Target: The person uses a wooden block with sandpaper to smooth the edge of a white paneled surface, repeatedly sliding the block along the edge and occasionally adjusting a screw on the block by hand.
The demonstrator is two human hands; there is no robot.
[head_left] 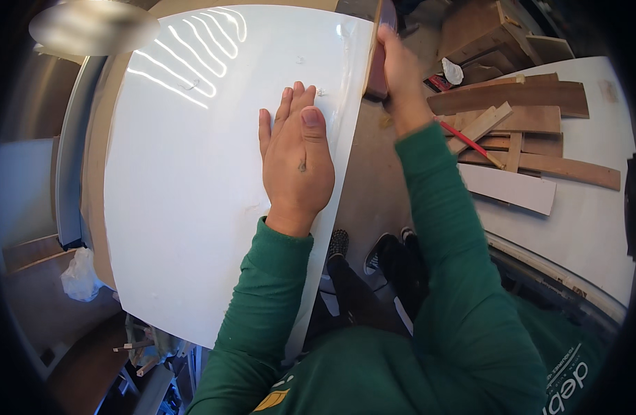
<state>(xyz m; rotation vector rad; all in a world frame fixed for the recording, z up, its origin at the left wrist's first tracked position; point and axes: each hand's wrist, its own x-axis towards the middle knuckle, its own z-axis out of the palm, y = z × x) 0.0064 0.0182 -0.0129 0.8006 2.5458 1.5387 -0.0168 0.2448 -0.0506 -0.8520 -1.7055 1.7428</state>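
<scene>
A large glossy white panel [186, 173] lies before me. My left hand [298, 159] rests flat on it, fingers stretched out and pointing away from me, holding nothing. At the panel's far right edge, my right hand [404, 79] is wrapped round a dark red-brown block-shaped tool [378, 69] with rounded ends. A thin pale face of that block lies along the panel's edge. Its far end is cut off by the frame, so its exact kind cannot be told. Small scraps stick to the panel near my left fingertips.
On the right, a white table [594, 90] carries several wooden strips [532, 121], a red pencil-like stick [473, 144] and a white board piece [508, 187]. A wooden cabinet [473, 31] stands far right. A crumpled plastic bag [80, 275] hangs at the left.
</scene>
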